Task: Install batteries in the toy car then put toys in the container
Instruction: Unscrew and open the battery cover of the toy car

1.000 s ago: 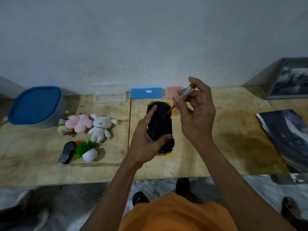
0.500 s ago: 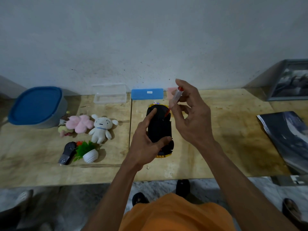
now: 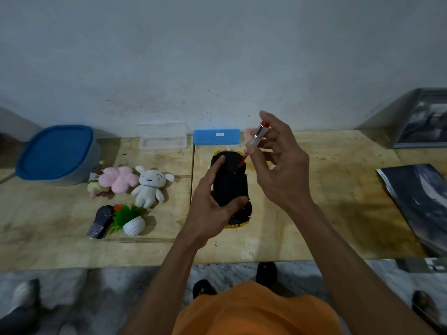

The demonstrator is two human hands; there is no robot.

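While the left hand (image 3: 212, 209) is gripping the upturned toy car (image 3: 231, 187), the right hand (image 3: 278, 165) is pinching a screwdriver (image 3: 256, 139) at its underside. Battery fitting looks unfinished, and the plush toys (image 3: 135, 182) are lying left of the car, outside the lidded container (image 3: 58, 153).

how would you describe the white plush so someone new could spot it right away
Start at the blue-lidded container on the left of the table. Just right of it lies a cluster of soft toys. The white plush is the rightmost, beside the pink plush, and the only one with floppy ears and a thin blue collar.

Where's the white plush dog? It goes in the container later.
On the table's left half, the white plush dog lies right of the pink plush, beyond the small potted plant.
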